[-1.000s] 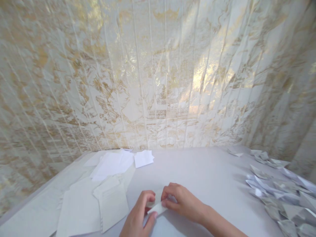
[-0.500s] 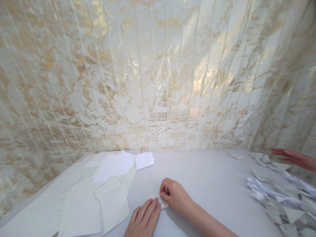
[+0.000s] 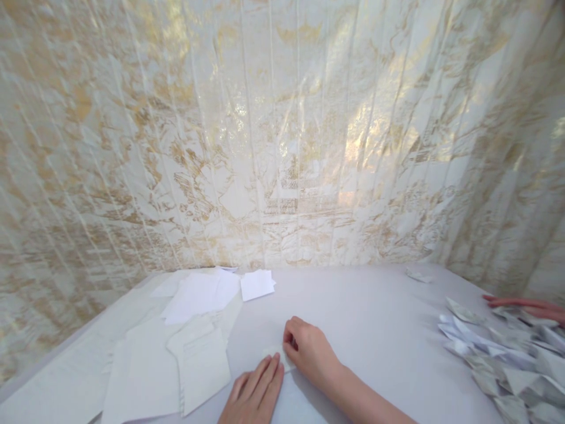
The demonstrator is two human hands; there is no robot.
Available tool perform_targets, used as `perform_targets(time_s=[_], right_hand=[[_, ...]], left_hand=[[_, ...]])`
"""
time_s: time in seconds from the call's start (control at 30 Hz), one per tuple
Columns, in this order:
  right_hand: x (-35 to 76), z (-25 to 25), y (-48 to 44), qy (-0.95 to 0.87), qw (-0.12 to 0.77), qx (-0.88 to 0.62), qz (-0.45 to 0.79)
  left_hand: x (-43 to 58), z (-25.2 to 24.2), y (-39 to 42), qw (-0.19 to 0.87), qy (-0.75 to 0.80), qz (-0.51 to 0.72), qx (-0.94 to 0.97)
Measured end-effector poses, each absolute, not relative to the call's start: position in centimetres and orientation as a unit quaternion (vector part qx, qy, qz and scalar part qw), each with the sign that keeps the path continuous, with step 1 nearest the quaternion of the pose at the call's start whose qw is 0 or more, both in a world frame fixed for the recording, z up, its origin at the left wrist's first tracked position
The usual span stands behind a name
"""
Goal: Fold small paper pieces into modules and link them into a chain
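Between my hands a small piece of folded white paper lies on the table, mostly covered by them. My left hand rests flat with its fingers stretched out, the fingertips pressing on the paper's left part. With thumb and fingers pinched together, my right hand grips the paper's right edge. Exactly how the paper is folded cannot be made out.
Loose white sheets and a small stack of white paper lie to the left. On the right spreads a pile of folded paper pieces, with another person's hand over its far side. A patterned curtain hangs behind the white table.
The other person's hand has come down onto the folded pieces, and the far ones there have shifted toward the pile. My own hands stay nearly in place on the paper.
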State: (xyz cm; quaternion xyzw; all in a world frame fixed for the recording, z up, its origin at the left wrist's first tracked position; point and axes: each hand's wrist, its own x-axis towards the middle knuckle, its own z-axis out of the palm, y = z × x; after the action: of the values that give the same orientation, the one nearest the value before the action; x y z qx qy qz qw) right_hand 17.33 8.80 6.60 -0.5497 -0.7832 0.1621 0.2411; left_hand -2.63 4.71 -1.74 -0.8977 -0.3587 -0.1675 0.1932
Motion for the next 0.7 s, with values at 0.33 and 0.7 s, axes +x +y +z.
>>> perform_targets(time_s=[0.33,0.7], right_hand=[[17.4,6.0,8.4,-0.782,0.278,-0.528,0.180],[33.8,10.3,18.7,-0.440,0.548,-0.711,0.023]], left_hand=[[-2.6,0.8,4.3,0.212,-0.312,-0.158,-0.913],[-2.3,0.3,4.0,0.174,-0.335,-0.172,-0.910]])
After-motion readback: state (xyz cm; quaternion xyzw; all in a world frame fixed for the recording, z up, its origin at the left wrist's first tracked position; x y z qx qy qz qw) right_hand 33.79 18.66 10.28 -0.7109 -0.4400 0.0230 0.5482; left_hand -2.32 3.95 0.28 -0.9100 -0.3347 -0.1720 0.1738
